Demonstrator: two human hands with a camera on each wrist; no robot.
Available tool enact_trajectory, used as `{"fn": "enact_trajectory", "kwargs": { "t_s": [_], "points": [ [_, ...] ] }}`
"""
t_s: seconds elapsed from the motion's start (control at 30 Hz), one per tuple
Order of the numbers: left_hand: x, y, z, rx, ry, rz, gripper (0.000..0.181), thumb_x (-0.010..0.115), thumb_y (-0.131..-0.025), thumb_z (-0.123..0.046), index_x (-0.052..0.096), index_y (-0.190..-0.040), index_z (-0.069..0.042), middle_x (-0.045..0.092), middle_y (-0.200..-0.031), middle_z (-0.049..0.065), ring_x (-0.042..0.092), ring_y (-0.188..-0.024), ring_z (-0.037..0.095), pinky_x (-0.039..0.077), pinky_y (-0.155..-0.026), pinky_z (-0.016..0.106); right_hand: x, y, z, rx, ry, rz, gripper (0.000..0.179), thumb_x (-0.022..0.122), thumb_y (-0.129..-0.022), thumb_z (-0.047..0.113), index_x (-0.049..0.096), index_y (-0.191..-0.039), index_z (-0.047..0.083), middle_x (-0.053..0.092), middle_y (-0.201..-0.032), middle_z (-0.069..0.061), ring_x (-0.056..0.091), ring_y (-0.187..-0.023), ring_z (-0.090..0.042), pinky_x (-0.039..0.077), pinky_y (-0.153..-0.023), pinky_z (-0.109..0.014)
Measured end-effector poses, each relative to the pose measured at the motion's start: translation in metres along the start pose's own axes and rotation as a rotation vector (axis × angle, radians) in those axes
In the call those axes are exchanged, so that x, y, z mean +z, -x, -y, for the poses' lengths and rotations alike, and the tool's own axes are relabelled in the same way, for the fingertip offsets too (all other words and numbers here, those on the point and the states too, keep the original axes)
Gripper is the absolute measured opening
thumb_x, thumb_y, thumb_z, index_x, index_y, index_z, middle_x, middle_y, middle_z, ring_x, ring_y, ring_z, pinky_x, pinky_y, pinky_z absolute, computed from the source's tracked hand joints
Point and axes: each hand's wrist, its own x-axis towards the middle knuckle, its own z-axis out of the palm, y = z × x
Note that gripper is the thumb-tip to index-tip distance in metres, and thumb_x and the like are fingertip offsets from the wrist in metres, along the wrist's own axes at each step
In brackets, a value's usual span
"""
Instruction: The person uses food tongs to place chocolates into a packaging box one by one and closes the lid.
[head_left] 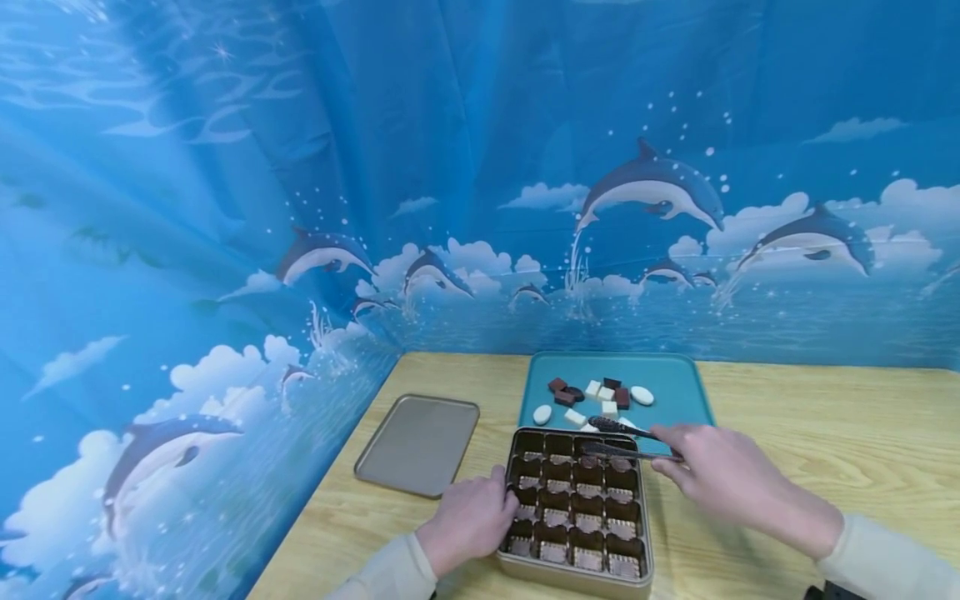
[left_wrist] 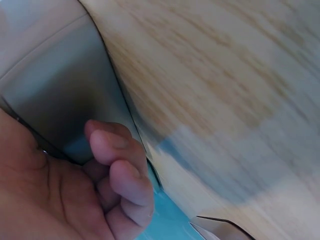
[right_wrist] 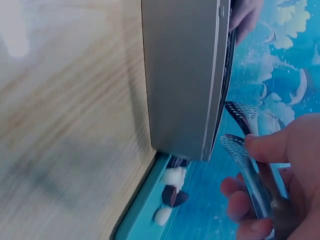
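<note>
A bronze rectangular tin [head_left: 573,578] holds a brown divided insert [head_left: 572,508] with rows of square compartments. My left hand [head_left: 474,514] grips the tin's left side near the rim; in the left wrist view its fingers [left_wrist: 131,197] curl beside the metal wall. My right hand [head_left: 723,471] holds perforated metal tongs [right_wrist: 255,182], their tips apart with nothing seen between them. These tips lie over the tin's back right corner in the head view. Whether the compartments beneath them hold anything, I cannot tell. Behind the tin, chocolates [head_left: 622,398] in dark and white pieces lie scattered.
A teal tray [head_left: 678,379] bears the chocolates, including white egg-shaped pieces [head_left: 642,395]; the tin covers part of its front. The flat bronze lid [head_left: 420,446] lies on the wooden table [head_left: 825,425] to the left. A dolphin-printed blue curtain [head_left: 465,167] stands behind and left.
</note>
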Motion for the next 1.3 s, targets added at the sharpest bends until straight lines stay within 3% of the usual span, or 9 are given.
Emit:
{"fn": "enact_trajectory", "kwargs": {
  "t_s": [0.07, 0.17, 0.3, 0.63, 0.93, 1.13, 1.23, 1.3],
  "points": [
    [0.000, -0.001, 0.000, 0.000, 0.001, -0.003, 0.032, 0.046, -0.103, -0.034, 0.060, -0.102, -0.005, 0.055, -0.063, 0.001, 0.057, -0.056, 0.018, 0.044, -0.049, 0.034, -0.003, -0.003, -0.005, 0.026, -0.003, -0.004, 0.048, 0.073, -0.091, 0.029, 0.065, -0.129, 0.000, 0.071, -0.090, -0.003, 0.035, -0.049, 0.000, 0.038, -0.046, -0.021],
    [-0.001, -0.001, 0.000, -0.002, 0.003, -0.002, 0.032, 0.046, -0.103, -0.034, 0.060, -0.101, -0.006, 0.055, -0.064, 0.001, 0.058, -0.056, 0.019, 0.045, -0.050, 0.034, -0.005, -0.009, -0.015, 0.054, -0.004, -0.010, 0.051, 0.073, -0.091, 0.029, 0.063, -0.131, -0.002, 0.055, -0.070, 0.007, 0.032, -0.048, -0.003, 0.031, -0.042, -0.021],
    [-0.001, 0.000, -0.001, -0.002, 0.010, 0.001, 0.031, 0.046, -0.102, -0.034, 0.059, -0.100, -0.006, 0.055, -0.064, 0.001, 0.058, -0.056, 0.019, 0.046, -0.051, 0.035, -0.004, -0.015, -0.032, 0.080, -0.010, -0.011, 0.053, 0.072, -0.091, 0.028, 0.061, -0.132, -0.004, 0.042, -0.060, 0.007, 0.031, -0.047, -0.005, 0.029, -0.042, -0.021],
    [0.001, 0.000, 0.000, 0.001, -0.009, -0.014, 0.029, 0.047, -0.101, -0.033, 0.059, -0.098, -0.007, 0.057, -0.064, 0.004, 0.060, -0.057, 0.021, 0.045, -0.049, 0.036, 0.009, -0.029, -0.065, 0.144, -0.006, 0.054, 0.057, 0.071, -0.092, 0.027, 0.057, -0.136, -0.006, 0.042, -0.056, 0.005, 0.030, -0.045, -0.008, 0.029, -0.041, -0.024],
    [0.001, 0.001, 0.000, 0.017, -0.018, -0.028, 0.030, 0.047, -0.102, -0.033, 0.059, -0.099, -0.006, 0.055, -0.062, 0.003, 0.058, -0.054, 0.019, 0.042, -0.046, 0.034, 0.014, -0.040, -0.072, 0.132, 0.032, 0.054, 0.054, 0.072, -0.091, 0.024, 0.059, -0.133, -0.006, 0.042, -0.053, 0.004, 0.029, -0.045, -0.010, 0.028, -0.041, -0.027],
    [0.002, 0.000, -0.001, 0.013, -0.020, -0.033, 0.031, 0.048, -0.101, -0.034, 0.060, -0.100, -0.006, 0.059, -0.065, 0.005, 0.062, -0.058, 0.022, 0.045, -0.048, 0.036, 0.013, -0.047, -0.075, 0.126, 0.028, 0.100, 0.054, 0.072, -0.091, 0.025, 0.059, -0.133, -0.006, 0.048, -0.057, 0.003, 0.030, -0.044, -0.009, 0.031, -0.041, -0.028],
    [0.002, 0.001, -0.001, 0.012, -0.021, -0.029, 0.032, 0.048, -0.101, -0.035, 0.060, -0.102, -0.005, 0.060, -0.066, 0.005, 0.062, -0.059, 0.021, 0.045, -0.049, 0.035, 0.009, -0.051, -0.075, 0.120, 0.015, 0.127, 0.054, 0.072, -0.091, 0.025, 0.059, -0.132, -0.008, 0.068, -0.077, -0.010, 0.030, -0.044, -0.008, 0.033, -0.041, -0.027],
    [0.002, 0.001, 0.000, 0.012, -0.024, -0.025, 0.033, 0.048, -0.101, -0.035, 0.060, -0.102, -0.005, 0.059, -0.065, 0.004, 0.061, -0.058, 0.020, 0.045, -0.048, 0.035, 0.007, -0.052, -0.075, 0.122, 0.007, 0.144, 0.054, 0.072, -0.091, 0.025, 0.059, -0.132, -0.008, 0.073, -0.097, -0.021, 0.029, -0.043, -0.008, 0.031, -0.040, -0.024]
  ]
}}
